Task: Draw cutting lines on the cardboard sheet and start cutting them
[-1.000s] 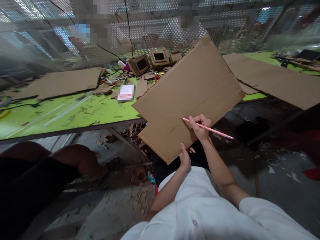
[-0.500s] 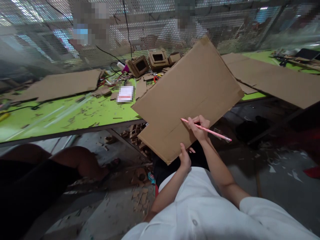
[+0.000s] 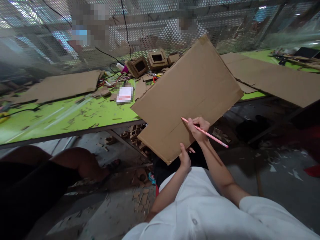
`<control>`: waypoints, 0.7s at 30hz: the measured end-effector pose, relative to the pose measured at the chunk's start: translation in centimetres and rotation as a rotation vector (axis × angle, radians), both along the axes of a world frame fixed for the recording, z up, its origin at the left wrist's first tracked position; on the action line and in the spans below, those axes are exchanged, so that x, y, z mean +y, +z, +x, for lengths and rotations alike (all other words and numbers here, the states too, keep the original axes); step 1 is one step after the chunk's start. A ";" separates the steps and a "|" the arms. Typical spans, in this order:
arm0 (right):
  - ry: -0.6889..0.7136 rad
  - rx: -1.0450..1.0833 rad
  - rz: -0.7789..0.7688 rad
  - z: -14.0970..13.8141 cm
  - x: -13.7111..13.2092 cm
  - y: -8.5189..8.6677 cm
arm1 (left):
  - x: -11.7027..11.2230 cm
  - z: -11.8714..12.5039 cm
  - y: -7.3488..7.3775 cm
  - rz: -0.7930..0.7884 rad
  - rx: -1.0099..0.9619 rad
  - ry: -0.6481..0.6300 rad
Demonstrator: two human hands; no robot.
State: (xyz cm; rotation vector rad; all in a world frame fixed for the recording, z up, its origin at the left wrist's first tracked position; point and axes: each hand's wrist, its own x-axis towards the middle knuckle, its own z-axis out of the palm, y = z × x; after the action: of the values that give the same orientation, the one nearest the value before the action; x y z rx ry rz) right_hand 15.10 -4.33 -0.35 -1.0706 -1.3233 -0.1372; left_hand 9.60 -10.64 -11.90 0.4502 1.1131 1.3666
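A large brown cardboard sheet point(image 3: 185, 86) lies tilted across my lap and against the table edge, with a notch cut in its left side. My left hand point(image 3: 185, 157) grips its near edge, thumb on top and the other fingers mostly hidden underneath. In my right hand point(image 3: 199, 128) is a pink pencil point(image 3: 213, 137), pinched near its point. The tip meets the cardboard near a faint dark line, though I cannot tell whether it presses down.
The green table point(image 3: 72, 115) carries cardboard scraps, another flat sheet point(image 3: 62, 84) at left and a long sheet point(image 3: 275, 78) at right. Box-like cardboard pieces point(image 3: 157, 59) stand by the mesh screen. A seated person's leg point(image 3: 75, 161) is at left; scraps litter the floor.
The pencil's rear end has swung down and slightly left, while its tip has barely moved. My left hand and the cardboard sheet stay in place.
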 end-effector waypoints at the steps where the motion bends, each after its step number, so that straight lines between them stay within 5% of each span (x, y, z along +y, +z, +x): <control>1: -0.011 -0.009 0.010 0.0 -0.1 0.1 | 0.0 0.0 0.0 0.002 -0.001 0.003; 21: -0.102 -0.027 0.125 -0.1 -0.3 0.0 | 0.2 0.0 -0.5 0.015 -0.006 0.021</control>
State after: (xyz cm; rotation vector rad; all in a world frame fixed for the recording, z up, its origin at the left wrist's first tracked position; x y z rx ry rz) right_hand 14.99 -4.66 -0.38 -1.0332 -1.2673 -0.3076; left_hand 9.59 -10.45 -12.38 0.4462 1.1054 1.3944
